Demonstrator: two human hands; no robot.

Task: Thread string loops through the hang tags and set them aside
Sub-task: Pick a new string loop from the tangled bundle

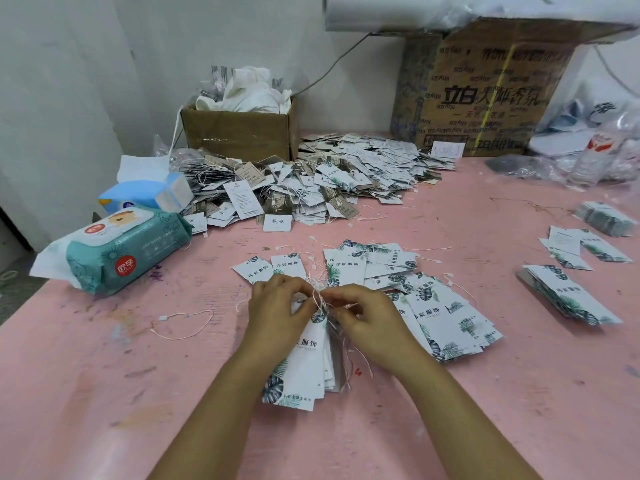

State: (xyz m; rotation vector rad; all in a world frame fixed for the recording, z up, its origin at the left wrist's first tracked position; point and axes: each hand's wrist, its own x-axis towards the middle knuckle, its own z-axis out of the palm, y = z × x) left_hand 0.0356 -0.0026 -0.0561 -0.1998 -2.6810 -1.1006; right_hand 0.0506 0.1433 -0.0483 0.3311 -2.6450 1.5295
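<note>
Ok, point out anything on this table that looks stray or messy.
A string loop lies alone on the pink table, left of the left hand, apart from the fanned hang tags. Its surface carries scuffs and stains. Nothing looks spilled or torn.

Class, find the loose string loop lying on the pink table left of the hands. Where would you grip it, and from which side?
Pinch the white clasp at the left end of the string loop, coming down from above. The thread lies flat and limp on the table; the clasp is probably its only stiff part.
</note>
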